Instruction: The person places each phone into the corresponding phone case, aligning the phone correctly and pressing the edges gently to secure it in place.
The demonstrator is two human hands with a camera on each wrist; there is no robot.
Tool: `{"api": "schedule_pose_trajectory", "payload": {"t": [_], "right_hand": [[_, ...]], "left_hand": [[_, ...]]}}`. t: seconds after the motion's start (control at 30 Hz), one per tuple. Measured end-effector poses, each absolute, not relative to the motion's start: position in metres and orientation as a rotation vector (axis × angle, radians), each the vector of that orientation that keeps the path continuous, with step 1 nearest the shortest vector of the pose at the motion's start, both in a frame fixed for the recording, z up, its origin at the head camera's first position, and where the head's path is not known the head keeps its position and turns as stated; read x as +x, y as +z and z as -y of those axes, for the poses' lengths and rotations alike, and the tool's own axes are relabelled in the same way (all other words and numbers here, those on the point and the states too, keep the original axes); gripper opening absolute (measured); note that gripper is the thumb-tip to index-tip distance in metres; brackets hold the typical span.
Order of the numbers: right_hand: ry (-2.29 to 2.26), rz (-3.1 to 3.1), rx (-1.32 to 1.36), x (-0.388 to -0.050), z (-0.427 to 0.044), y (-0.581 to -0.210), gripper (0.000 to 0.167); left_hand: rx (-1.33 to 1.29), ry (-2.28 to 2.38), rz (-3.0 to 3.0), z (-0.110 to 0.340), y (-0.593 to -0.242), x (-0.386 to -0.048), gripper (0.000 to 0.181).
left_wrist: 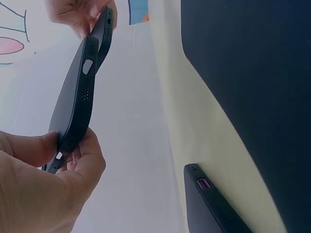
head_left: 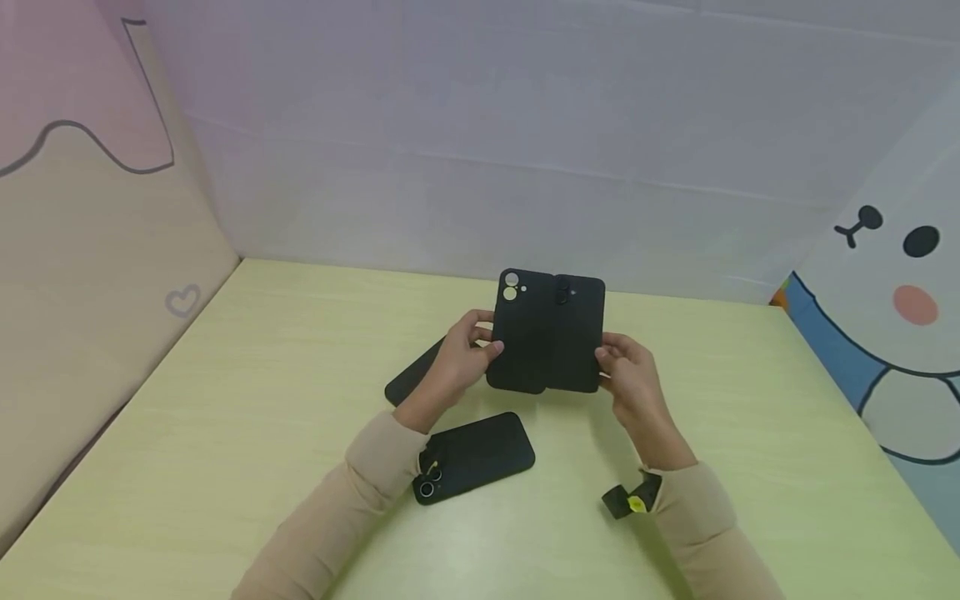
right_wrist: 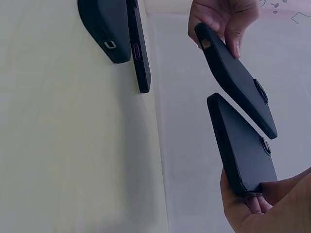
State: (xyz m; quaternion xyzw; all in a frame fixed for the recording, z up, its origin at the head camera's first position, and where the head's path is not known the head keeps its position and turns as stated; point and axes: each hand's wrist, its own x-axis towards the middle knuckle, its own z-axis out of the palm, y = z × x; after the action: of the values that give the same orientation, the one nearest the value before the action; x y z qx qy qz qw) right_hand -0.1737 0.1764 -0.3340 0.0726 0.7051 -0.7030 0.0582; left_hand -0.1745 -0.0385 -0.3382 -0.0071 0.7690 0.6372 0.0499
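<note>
My left hand (head_left: 465, 354) pinches a black phone case (head_left: 522, 350) by its left edge, thumb in front. Light shows through the case's camera holes, and its port opening (left_wrist: 87, 66) is visible in the left wrist view. The right hand (head_left: 636, 379) grips a black phone (head_left: 579, 350) at its right edge; its camera end points up. In the head view the case and phone stand upright side by side above the table, the case overlapping the phone's edge. Seen from the right wrist, a narrow gap parts the case (right_wrist: 235, 80) from the phone (right_wrist: 243, 150).
A second black phone (head_left: 480, 454) lies on the pale table (head_left: 300, 333) near the left sleeve. Behind the left hand lies another dark phone-shaped slab (head_left: 412, 379), partly hidden; its end shows a purple-tinted port (left_wrist: 203, 183). A pale wall sheet (head_left: 450, 167) hangs behind.
</note>
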Motion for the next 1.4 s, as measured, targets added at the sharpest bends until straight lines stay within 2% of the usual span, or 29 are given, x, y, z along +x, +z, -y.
{"api": "schedule_pose_trajectory", "payload": {"t": [1.4], "right_hand": [[-2.06, -2.14, 0.148, -0.166, -0.157, -0.338, 0.032]], "left_hand": [[-0.032, 2.014, -2.269, 0.038, -0.345, -0.162, 0.041]]}}
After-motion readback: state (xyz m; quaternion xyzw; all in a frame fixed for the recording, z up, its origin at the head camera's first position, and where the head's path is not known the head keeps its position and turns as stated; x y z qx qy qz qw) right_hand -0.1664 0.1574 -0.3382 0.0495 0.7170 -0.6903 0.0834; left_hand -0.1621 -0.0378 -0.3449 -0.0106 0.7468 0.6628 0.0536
